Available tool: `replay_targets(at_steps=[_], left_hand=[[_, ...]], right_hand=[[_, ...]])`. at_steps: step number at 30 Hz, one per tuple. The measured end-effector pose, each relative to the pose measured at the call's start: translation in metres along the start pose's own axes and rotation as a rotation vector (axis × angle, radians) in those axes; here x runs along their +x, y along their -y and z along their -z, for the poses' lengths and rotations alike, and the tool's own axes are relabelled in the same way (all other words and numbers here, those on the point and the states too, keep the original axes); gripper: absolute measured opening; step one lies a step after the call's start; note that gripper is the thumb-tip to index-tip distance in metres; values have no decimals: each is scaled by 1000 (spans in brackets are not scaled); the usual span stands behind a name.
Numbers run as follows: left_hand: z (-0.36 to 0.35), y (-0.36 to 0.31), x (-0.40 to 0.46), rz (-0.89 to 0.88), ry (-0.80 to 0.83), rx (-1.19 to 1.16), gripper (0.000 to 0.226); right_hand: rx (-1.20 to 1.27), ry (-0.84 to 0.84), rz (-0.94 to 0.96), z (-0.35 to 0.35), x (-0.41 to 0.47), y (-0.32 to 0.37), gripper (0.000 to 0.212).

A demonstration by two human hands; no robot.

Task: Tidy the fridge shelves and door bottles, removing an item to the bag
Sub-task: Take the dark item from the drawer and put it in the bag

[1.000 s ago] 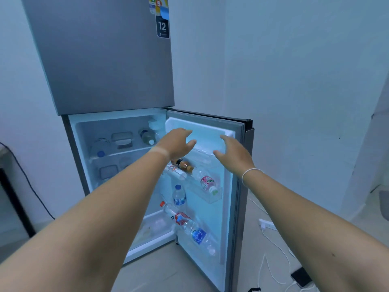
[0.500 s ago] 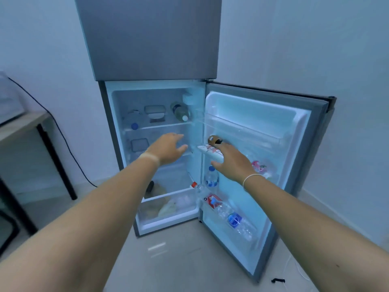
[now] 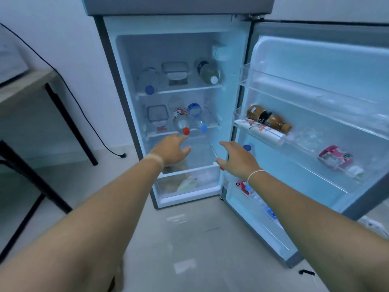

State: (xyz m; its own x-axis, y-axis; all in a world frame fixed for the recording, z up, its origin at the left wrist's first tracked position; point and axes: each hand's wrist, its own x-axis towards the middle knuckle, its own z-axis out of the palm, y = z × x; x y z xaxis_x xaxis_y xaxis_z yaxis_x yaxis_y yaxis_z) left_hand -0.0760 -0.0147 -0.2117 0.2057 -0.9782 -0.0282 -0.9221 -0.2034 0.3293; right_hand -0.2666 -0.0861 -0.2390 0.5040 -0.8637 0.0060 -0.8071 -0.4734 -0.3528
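The fridge (image 3: 111, 66) stands open, its door (image 3: 315, 66) swung to the right. My left hand (image 3: 171, 151) reaches toward the middle shelf, fingers relaxed, just below a lying red-capped bottle (image 3: 181, 121); a blue-capped bottle (image 3: 196, 116) lies beside it. My right hand (image 3: 236, 158) hovers empty in front of the fridge's lower part, near the door hinge side. On the door's middle rack lie a brown bottle (image 3: 269, 120), a white bottle (image 3: 260, 132) and a pink-labelled bottle (image 3: 339, 162). No bag is in view.
The top shelf holds a blue-capped bottle (image 3: 148, 81), a lidded container (image 3: 175, 71) and a large lying bottle (image 3: 208, 71). A container (image 3: 157, 115) sits on the middle shelf. The crisper drawer (image 3: 189, 182) is below. Bottles (image 3: 245, 187) fill the lower door rack. A table (image 3: 25, 85) stands left.
The camera has closed in on the fridge. My right hand left the door-rack bottles and dropped to the left. My left hand came to lie just under the red-capped bottle.
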Motion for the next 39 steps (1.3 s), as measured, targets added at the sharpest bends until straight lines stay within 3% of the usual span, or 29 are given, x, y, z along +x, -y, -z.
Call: replay_targets(at_steps=[23, 31, 39], left_hand=[[67, 46, 12, 39, -116, -74, 52], [57, 79, 25, 71, -110, -105, 53], [19, 106, 56, 139, -17, -125, 54]], right_hand=[[-8, -67, 121, 46, 80, 86, 63], [-11, -21, 154, 18, 110, 112, 60], [36, 96, 115, -35, 134, 91, 60]])
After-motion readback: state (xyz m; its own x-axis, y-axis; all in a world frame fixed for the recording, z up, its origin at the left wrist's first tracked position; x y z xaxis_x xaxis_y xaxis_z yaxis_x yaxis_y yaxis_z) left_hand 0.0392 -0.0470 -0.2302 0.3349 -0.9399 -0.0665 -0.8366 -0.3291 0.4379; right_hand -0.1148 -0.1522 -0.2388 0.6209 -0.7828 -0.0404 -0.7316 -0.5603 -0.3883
